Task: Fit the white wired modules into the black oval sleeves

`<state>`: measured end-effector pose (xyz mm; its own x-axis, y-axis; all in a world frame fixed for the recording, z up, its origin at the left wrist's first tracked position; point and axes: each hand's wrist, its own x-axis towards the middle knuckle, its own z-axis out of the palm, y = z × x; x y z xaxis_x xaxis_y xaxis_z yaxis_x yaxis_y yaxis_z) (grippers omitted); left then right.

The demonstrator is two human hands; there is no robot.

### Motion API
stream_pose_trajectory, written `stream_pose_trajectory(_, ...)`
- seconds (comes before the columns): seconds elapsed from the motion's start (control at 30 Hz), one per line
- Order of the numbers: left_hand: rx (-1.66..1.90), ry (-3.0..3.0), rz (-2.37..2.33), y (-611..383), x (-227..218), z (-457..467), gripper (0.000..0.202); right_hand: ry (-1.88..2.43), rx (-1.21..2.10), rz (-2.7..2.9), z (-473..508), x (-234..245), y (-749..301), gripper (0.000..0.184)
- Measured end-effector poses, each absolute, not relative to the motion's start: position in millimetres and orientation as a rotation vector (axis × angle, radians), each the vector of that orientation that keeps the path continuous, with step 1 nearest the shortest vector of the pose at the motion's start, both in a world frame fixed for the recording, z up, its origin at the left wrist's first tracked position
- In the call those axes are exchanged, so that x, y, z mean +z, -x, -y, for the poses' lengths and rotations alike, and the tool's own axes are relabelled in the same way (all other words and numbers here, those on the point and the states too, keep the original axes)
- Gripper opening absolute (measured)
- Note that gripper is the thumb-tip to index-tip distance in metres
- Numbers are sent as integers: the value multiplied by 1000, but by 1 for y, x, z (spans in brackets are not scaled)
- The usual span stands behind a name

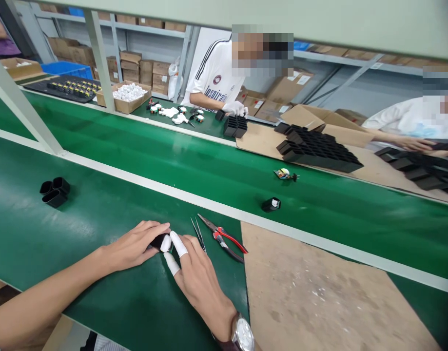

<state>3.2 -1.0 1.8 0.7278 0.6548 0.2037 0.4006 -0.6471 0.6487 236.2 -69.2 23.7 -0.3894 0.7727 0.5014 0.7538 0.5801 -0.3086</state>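
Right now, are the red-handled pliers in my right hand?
No, the pliers lie on the green table, apart from the right hand.

Black casing [158,242], red-and-black pliers [220,232]

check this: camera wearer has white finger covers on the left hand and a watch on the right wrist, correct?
Not quite: the head view shows the white finger covers on the right hand, not the left hand; the watch is on the right wrist.

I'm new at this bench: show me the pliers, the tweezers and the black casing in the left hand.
Pliers [217,232], head view: around the pivot.
Tweezers [201,241], head view: where the arms converge.
Black casing [158,241], head view: its exposed dark side.
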Motion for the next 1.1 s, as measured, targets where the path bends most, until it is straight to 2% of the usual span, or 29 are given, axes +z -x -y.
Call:
stream_pose_trajectory(0.13, 554, -2183, -790, -2, 3, 1, 79, 1116, 145, 2154, 69, 17, -243, 41)
stream_pose_trajectory(0.33, 522, -2077, -817, -1, 3, 3, 70, 1141, 122, 2201, 66, 18, -230, 13)
stream_pose_trajectory(0.43, 526, -2057, -815, -1, 1, 2, 69, 1167, 135, 2241, 63, 19, -226, 15)
stream_pose_trajectory(0.53, 542, -2056, -805, 0, 2, 3, 77, 1184, 140, 2231, 59, 15, -236, 27)
stream_pose_trajectory(0.67, 568, -2092, -841, 1, 3, 2, 78, 1508, -130, 2104, 51, -2, -268, 40)
stream_pose_trajectory(0.77, 610, -2063, -868, 1, 3, 0, 74, 1619, -261, 2144, 48, -11, -283, 33)
stream_pose_trajectory(0.83, 607, -2036, -887, 2, 2, 0, 72, 1546, -213, 2174, 51, -10, -282, 31)
stream_pose_trajectory(0.97, 538, -2026, -888, 1, 0, 1, 75, 1386, -25, 2172, 68, 9, -261, 30)
stream_pose_trajectory(1.1, 507, -2007, -877, 0, -2, 1, 79, 1381, -133, 2279, 82, 28, -245, 24)
